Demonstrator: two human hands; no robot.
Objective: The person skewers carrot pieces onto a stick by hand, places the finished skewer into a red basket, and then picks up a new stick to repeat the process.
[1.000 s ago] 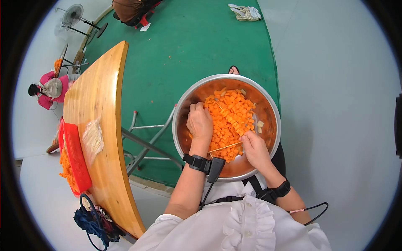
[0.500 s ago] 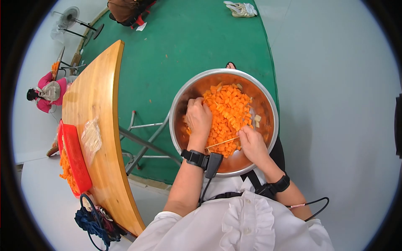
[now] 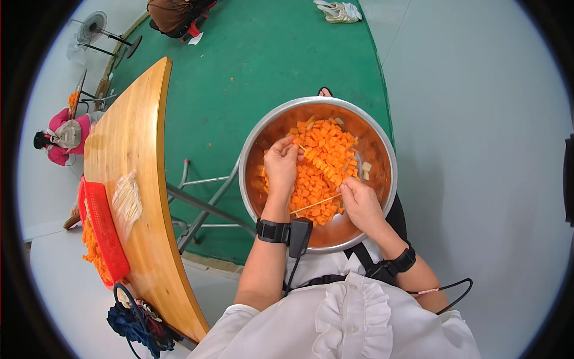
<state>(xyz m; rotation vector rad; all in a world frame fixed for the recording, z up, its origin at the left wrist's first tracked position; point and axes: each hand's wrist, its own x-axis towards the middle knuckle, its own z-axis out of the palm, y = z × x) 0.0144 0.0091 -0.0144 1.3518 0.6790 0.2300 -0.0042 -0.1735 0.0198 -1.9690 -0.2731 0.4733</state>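
A steel bowl (image 3: 387,128) of orange diced pieces, apparently carrot (image 3: 312,182), rests at my lap. Between my hands slants a skewer threaded with a row of these cubes (image 3: 323,166). My right hand (image 3: 361,204) pinches the skewer's lower end. From the same fingers a bare thin stick (image 3: 314,205) points to the lower left. My left hand (image 3: 281,166) is closed at the skewer's upper tip; what sits between its fingertips is hidden. A few pale cubes (image 3: 366,168) lie at the bowl's right side.
Left of the bowl stands a wooden table (image 3: 134,134) with a clear bag of sticks (image 3: 127,202) and a red basket (image 3: 106,230) of orange pieces. A blue bag (image 3: 133,323) hangs at its near end. A person in pink (image 3: 63,134) sits beyond. White shoes (image 3: 339,12) lie ahead.
My left hand has lifted slightly from the bowl's left side and its fingertips have come to the skewer's tip. My right hand has kept its grip in nearly the same place.
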